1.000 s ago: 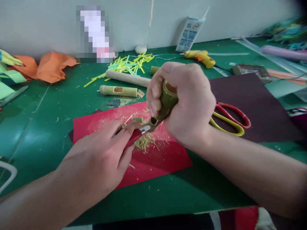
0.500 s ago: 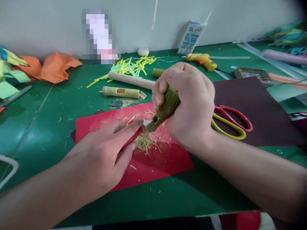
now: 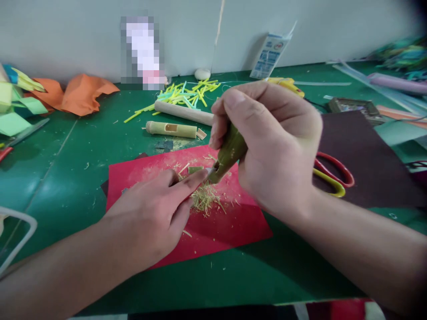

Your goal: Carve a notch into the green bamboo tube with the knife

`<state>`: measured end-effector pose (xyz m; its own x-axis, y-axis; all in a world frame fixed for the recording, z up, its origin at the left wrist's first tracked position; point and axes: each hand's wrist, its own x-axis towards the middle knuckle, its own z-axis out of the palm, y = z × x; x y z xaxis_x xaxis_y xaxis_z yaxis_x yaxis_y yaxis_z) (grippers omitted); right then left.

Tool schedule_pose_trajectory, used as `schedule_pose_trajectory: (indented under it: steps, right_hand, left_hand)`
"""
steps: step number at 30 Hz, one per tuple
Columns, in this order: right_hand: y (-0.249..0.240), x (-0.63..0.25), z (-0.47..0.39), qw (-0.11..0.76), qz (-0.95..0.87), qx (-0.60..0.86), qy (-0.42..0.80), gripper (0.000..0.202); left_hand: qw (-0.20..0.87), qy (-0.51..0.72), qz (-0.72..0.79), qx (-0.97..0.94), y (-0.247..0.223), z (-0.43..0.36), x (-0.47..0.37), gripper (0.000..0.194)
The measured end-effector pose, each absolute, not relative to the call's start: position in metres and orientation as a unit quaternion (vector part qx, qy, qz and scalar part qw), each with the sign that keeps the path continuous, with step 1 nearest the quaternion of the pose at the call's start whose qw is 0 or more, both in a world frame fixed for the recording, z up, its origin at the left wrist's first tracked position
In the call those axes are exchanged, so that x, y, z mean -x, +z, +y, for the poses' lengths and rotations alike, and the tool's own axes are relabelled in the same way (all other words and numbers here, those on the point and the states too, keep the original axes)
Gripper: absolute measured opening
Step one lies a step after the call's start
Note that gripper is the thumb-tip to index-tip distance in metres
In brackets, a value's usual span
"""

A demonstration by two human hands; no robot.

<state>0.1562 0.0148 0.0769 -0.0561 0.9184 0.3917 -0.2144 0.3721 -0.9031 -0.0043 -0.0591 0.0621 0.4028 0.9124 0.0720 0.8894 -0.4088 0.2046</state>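
Observation:
In my right hand (image 3: 278, 149), fingers wrapped round it, is a green bamboo tube (image 3: 232, 146) tilted with its lower end toward the red sheet. A small opening is cut near that lower end. My left hand (image 3: 150, 211) grips a red-handled knife, its index finger stretched along the tool. The knife's blade (image 3: 210, 171) meets the tube at the opening; most of the handle is hidden by my fingers. Below lie thin bamboo shavings (image 3: 205, 200) on the red sheet (image 3: 230, 233), with a short green bamboo piece (image 3: 195, 170) behind them.
Behind the sheet are a notched bamboo tube (image 3: 183, 130), a wooden rod (image 3: 183, 112) and several yellow sticks (image 3: 173, 95). Red-and-yellow-handled scissors (image 3: 340, 171) lie on dark paper (image 3: 360, 155) at right. A yellow glue gun (image 3: 293, 86) sits behind my right hand.
My right hand has rolled and shifted right, its back turned more toward me. The knife blade has moved closer into the tube's opening. The whole view has shifted slightly.

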Motion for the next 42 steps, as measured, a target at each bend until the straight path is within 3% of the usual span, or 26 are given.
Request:
schedule_pose_trajectory:
  steps: [5,10,19,28,33,42]
  right_hand:
    - [0.088,-0.161,0.016,0.58,-0.588,0.303,0.476,0.009]
    - [0.086,-0.159,0.021,0.575,-0.578,0.284,0.504,0.043]
    - [0.085,-0.154,0.019,0.579,-0.574,0.303,0.493,0.047]
    - [0.081,-0.154,0.023,0.566,-0.572,0.285,0.521,0.047]
    - [0.08,-0.154,0.025,0.571,-0.567,0.264,0.531,0.049]
    - [0.083,-0.163,0.033,0.539,-0.58,0.23,0.565,0.042]
  left_hand:
    - [0.11,0.063,0.56,-0.819,0.061,-0.056,0.004,0.05]
    - [0.094,0.059,0.555,-0.824,0.053,-0.061,0.002,0.052]
    - [0.047,-0.097,0.58,-0.808,0.059,-0.051,-0.026,0.06]
    - [0.06,-0.056,0.565,-0.821,0.061,-0.051,-0.018,0.06]
    - [0.017,-0.008,0.563,-0.826,0.063,-0.056,-0.008,0.052]
    - [-0.02,-0.029,0.557,-0.83,0.062,-0.052,-0.005,0.053]
